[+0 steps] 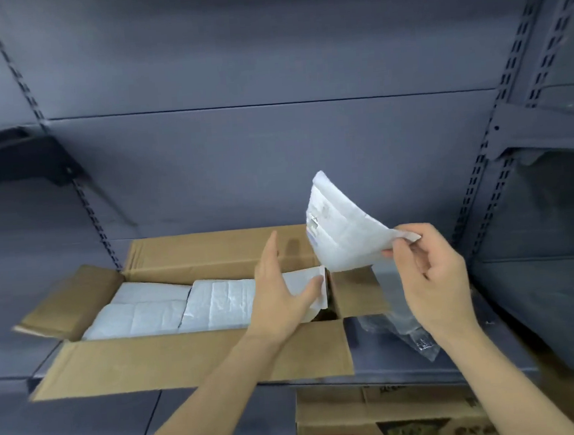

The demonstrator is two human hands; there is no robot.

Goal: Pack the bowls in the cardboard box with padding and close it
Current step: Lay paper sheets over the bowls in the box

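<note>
The cardboard box point(193, 358) is sitting on a grey metal shelf point(410, 362) with all four flaps standing open. White padded packets point(169, 307) are lying flat inside, filling the left and middle of the box; whether they are wrapped bowls or loose padding cannot be told. The right end of the box interior is showing dark and cannot be made out.

The left hand point(281, 293) is reaching over the right part of the box with fingers straight and spread, the thumb pressing on a white sheet point(306, 281) lying over the packets there.

The right hand point(431, 274) is hovering above and just right of the box, pinching the corner of a curved white foam sheet point(341, 226) between thumb and fingers. The sheet is arching upward and carrying a small label.

A crumpled clear plastic bag point(408, 331) is lying on the shelf just beside the box's right flap, partly behind the right wrist.

A second printed carton point(380, 419) is sitting below the shelf. The grey back panel point(273, 149) and slotted uprights point(508, 79) are standing behind.
</note>
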